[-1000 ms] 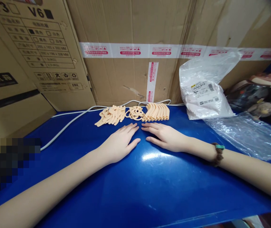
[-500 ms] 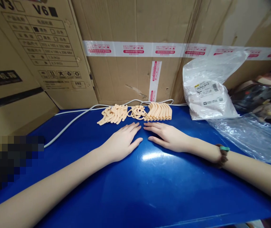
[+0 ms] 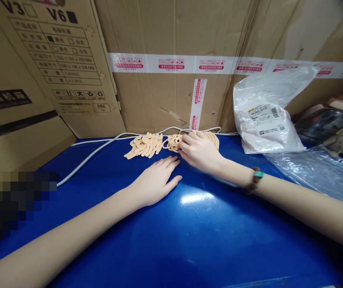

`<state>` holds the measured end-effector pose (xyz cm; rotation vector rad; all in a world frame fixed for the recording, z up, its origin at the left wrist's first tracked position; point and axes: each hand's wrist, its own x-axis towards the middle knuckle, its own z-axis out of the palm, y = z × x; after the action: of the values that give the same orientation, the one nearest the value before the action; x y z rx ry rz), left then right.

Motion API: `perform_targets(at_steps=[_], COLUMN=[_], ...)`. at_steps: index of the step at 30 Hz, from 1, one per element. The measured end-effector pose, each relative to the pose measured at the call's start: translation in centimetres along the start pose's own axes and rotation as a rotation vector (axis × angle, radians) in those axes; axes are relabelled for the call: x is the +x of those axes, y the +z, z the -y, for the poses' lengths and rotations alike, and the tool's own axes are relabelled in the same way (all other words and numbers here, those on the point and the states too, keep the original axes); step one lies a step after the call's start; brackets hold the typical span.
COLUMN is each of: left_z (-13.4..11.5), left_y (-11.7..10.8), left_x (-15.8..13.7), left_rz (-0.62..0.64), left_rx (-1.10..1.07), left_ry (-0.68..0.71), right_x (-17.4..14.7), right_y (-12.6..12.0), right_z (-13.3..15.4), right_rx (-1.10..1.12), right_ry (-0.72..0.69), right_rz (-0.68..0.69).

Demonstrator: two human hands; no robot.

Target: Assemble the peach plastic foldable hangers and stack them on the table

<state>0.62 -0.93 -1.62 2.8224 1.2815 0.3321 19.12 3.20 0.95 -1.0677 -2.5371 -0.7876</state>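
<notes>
My left hand (image 3: 155, 180) lies flat on the blue tabletop, fingers stretched out and thumb apart, holding nothing. It rests just in front of a pile of flat, wavy cream-coloured pieces (image 3: 147, 145). Beyond its fingertips, my right hand (image 3: 199, 151) reaches over the cream pieces with its fingers bent down and closed. Its fingertips are at the right edge of a small heap of cream rings (image 3: 171, 142); whatever they grip is hidden. Behind and under this hand, a row of curved cream pieces (image 3: 213, 138) is partly covered.
Cardboard boxes (image 3: 159, 32) stand along the back and left of the blue table (image 3: 171, 240). A white cable (image 3: 91, 162) runs behind the pieces. At the right are a white plastic bag (image 3: 267, 116) with a label and a clear plastic sheet (image 3: 318, 168).
My right hand has moved forward and left from the tabletop onto the cream pieces, its fingers now curled. My left hand stays in place.
</notes>
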Motion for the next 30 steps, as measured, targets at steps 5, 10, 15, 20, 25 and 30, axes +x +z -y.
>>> perform_targets(at_steps=[5,10,15,20,25,30], left_z=[0.0,-0.1,0.1,0.1,0.0,0.1], left_y=[-0.1,-0.2,-0.1,-0.1,-0.1,0.1], left_x=[0.0,0.0,0.0,0.0,0.0,-0.1], left_rz=[0.01,0.03,0.005,0.015,0.011,-0.01], left_rx=[0.012,0.019,-0.013,-0.013,0.013,0.01], left_ry=[-0.007,-0.013,-0.003,-0.003,-0.003,0.007], right_x=[2.2,2.9,3.1,3.3,3.5,2.5], right_y=[0.7,1.1,1.7,1.7,0.9,-0.6], right_z=[-0.3,0.0,0.2,0.3,0.1,-0.1], right_rx=[-0.02,-0.031,-0.048,-0.059,-0.063,-0.071], right_ry=[0.062,0.07,0.04,0.038,0.081,0.095], right_rz=[0.036,0.079,0.086,0.084,0.043,-0.021])
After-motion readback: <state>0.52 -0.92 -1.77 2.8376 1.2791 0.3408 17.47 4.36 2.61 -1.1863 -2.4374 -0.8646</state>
